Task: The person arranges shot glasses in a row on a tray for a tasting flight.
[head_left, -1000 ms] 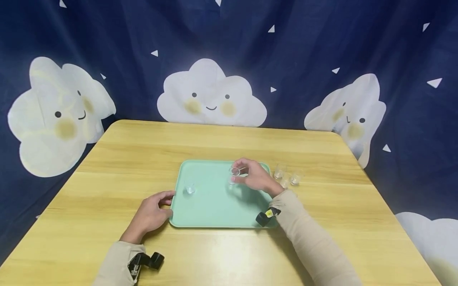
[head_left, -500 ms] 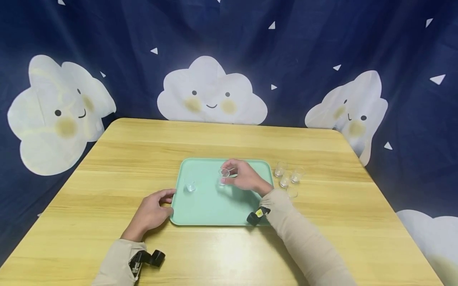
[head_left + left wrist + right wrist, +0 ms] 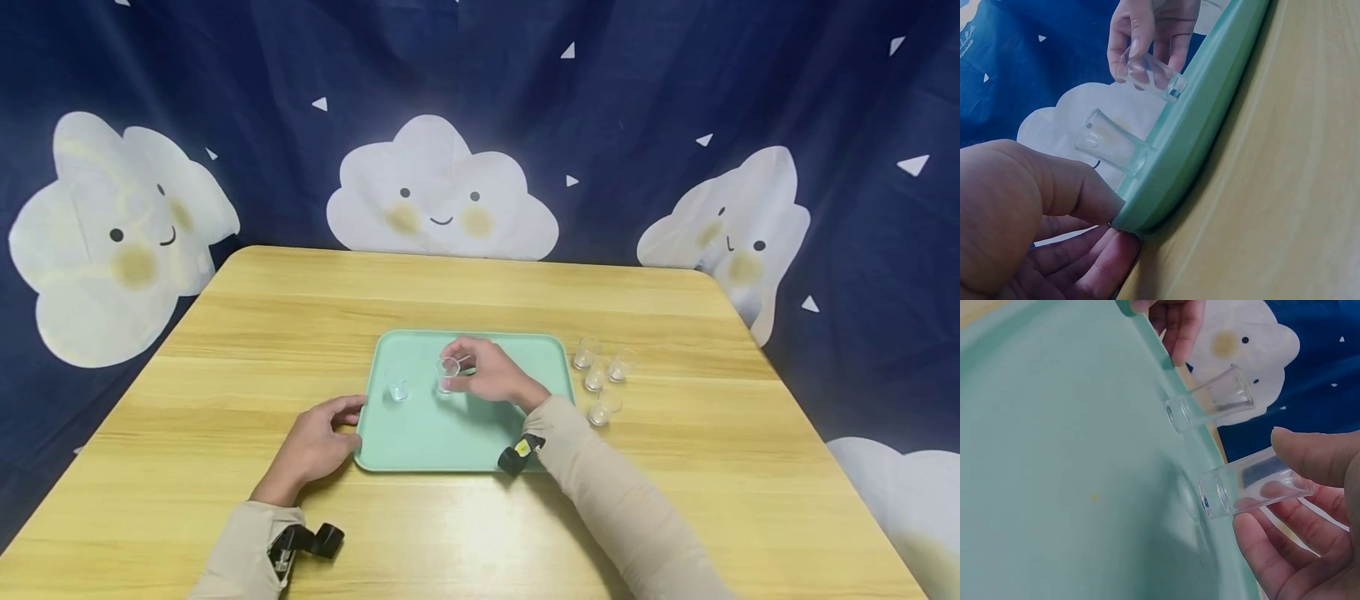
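Observation:
My right hand [image 3: 491, 373] holds a small clear shot glass [image 3: 1216, 490] between thumb and fingers, its base close over the green tray [image 3: 442, 437]. The right wrist view shows a shadow on the tray beside that base. Left of it, a second shot glass [image 3: 398, 390] stands upright on the tray; in the left wrist view this standing glass [image 3: 1113, 147] is the nearer of the two. At the tray's left edge, my left hand [image 3: 317, 442] grips the rim with thumb and fingertips.
Several more clear shot glasses [image 3: 596, 377] stand grouped on the wooden table [image 3: 465, 533], just right of the tray. A dark blue curtain [image 3: 262, 67] with cloud prints hangs behind the table's far edge.
My right hand has moved left over the tray with the shot glass, nearer to the standing one. Its arm no longer covers the nearest glass on the right. My left hand has stayed in place.

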Motion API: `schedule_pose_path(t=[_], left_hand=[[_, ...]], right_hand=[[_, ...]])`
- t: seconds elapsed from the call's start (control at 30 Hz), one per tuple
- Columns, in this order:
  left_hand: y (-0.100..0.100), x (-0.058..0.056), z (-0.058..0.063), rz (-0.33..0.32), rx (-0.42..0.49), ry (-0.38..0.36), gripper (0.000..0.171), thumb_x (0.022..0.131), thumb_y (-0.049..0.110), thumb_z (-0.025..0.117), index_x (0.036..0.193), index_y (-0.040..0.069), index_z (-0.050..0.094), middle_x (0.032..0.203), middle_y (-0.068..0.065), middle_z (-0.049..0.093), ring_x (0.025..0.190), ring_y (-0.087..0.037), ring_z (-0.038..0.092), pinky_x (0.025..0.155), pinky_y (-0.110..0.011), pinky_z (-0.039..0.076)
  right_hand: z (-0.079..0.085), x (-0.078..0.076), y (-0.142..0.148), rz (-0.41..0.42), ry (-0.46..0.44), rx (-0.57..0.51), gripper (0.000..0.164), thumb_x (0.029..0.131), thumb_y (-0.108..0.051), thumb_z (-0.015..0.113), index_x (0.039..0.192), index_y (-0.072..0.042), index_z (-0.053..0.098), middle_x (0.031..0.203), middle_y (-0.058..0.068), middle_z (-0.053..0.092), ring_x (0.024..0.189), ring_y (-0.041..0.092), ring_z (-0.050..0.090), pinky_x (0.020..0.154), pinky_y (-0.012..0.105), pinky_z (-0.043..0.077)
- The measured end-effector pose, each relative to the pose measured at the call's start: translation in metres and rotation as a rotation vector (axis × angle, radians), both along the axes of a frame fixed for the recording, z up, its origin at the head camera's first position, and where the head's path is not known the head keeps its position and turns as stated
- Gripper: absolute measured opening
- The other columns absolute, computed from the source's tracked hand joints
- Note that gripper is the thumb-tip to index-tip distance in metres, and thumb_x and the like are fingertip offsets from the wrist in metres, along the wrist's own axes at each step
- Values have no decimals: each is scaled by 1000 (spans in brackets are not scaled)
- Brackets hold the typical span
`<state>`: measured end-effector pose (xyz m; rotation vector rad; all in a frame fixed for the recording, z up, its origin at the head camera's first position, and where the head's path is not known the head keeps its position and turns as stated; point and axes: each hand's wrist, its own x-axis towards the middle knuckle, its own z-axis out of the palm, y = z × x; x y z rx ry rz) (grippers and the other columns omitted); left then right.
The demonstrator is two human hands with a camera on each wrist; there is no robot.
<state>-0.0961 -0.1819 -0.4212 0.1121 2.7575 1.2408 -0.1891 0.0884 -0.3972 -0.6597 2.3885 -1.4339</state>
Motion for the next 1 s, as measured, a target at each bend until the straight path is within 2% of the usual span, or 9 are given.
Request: schedule_pose_path(t=[0.2, 0.53, 1.0], left_hand=[[-1, 0, -1, 2, 4, 4, 57, 76, 3, 61, 134, 3, 57, 113, -11, 67, 106, -28, 61, 85, -41, 46], [0, -1, 0, 1, 0, 3, 57, 76, 3, 61, 134, 2, 56, 112, -11, 67, 105, -28, 61, 87, -43, 45], [0, -1, -1, 8, 5, -4, 59, 75, 2, 61, 134, 3, 56, 112, -11, 67, 105, -28, 61, 86, -43, 45]], right_hand=[[0, 0, -7, 4, 1, 20, 35, 81, -5, 76, 113, -2, 63, 105, 9, 63, 99, 25, 63, 91, 32, 48], [1, 1, -15, 19, -10, 51, 34, 81, -7, 76, 112, -4, 63, 105, 6, 63, 100, 24, 63, 89, 29, 48], [0, 1, -18, 17, -3, 70, 32, 80, -8, 78, 109, -8, 64, 103, 2, 64, 95, 19, 64, 87, 28, 49]])
